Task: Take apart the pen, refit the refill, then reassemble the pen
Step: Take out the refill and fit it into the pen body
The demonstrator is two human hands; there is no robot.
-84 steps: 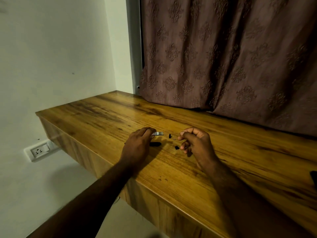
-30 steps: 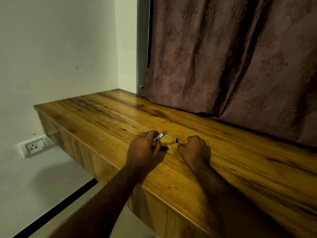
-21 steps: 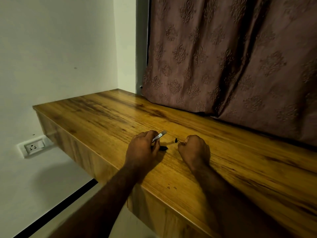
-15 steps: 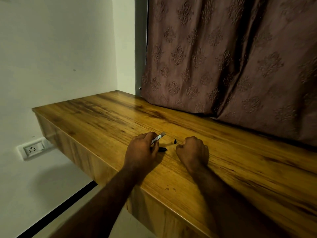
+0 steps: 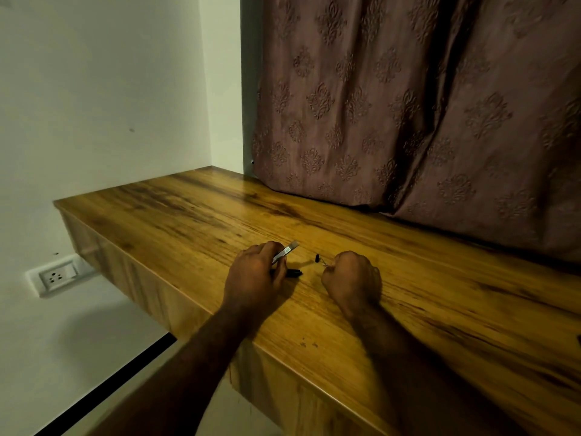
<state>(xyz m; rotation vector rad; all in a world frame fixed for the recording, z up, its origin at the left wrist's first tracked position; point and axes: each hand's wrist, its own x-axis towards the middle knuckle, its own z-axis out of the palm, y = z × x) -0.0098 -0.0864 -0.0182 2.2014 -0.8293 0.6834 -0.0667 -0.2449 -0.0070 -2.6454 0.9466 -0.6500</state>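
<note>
While refitting is under way, left grip [image 5: 254, 272] holds a silver barrel [image 5: 285, 250]; right grip [image 5: 350, 278], near it, pinches what looks like the refill [image 5: 324, 263], to thread inside next.

1. Dim, warm light. The wall [image 5: 94, 89] at 10 o'clock is brightest, and the curtain [image 5: 345, 121] folds at 1 o'clock are nearly black.
2. A soft sheen lies on the tabletop [image 5: 220, 196] at 11 o'clock.
3. Soft shadows fall right of the right forearm [image 5: 393, 341] and under the tabletop at 8 o'clock.
4. Wide-angle bending tilts lines at the edges.
5. The left forearm [image 5: 195, 366] at 7 o'clock is dark and blurred.
6. The pen parts [image 5: 294, 272] are tiny and hard to make out.
</note>
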